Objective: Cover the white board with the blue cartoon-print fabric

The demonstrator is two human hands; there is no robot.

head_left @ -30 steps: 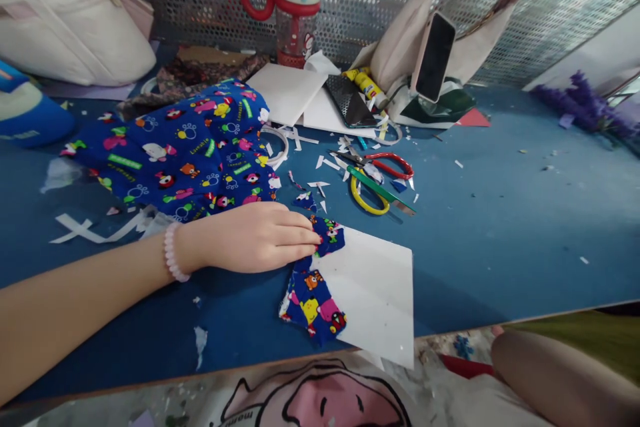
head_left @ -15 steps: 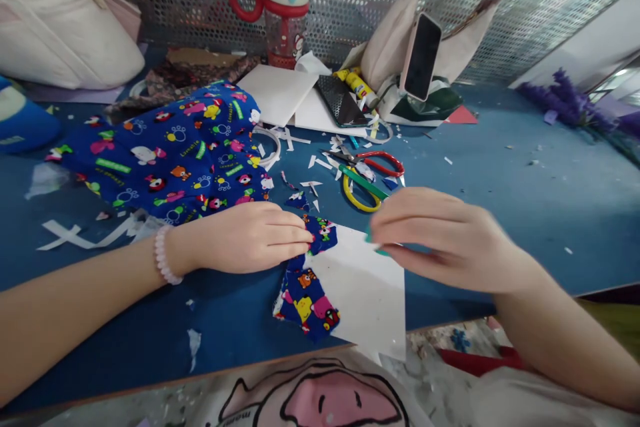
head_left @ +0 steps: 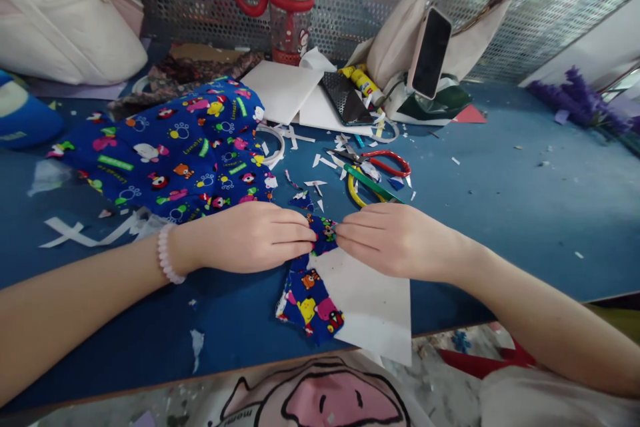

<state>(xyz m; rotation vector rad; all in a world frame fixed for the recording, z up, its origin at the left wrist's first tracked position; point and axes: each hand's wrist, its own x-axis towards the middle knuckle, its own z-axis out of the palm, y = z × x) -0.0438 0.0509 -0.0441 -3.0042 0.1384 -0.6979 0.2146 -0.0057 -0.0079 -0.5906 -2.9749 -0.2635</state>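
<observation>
A cut piece of blue cartoon-print fabric [head_left: 313, 303] lies partly over a white sheet [head_left: 377, 303] near the table's front edge. My left hand [head_left: 253, 237], a pink bead bracelet on its wrist, has its fingers closed on the piece's upper left edge. From the other side, my right hand [head_left: 400, 240] pinches the upper right edge, fingers pressed together. A speck of teal shows at its fingertips; I cannot tell what it is. Behind the hands lie red-handled cutters [head_left: 387, 161], a yellow handle [head_left: 354, 192] and a green stick [head_left: 367, 181]. A larger cloth of the same print [head_left: 167, 147] spreads at left.
Paper scraps and a white tape roll [head_left: 279, 147] lie mid-table. Farther back are a red-handled cup [head_left: 290, 13], white boards [head_left: 283, 90], a dark phone [head_left: 347, 97], a glue stick [head_left: 365, 83], a propped phone [head_left: 431, 53] and bags [head_left: 65, 20]. Purple flowers [head_left: 575, 100] lie at right.
My right hand has moved left, from above the white sheet to the upper right edge of the small fabric piece. My left hand keeps its place on the fabric; the view has shifted slightly.
</observation>
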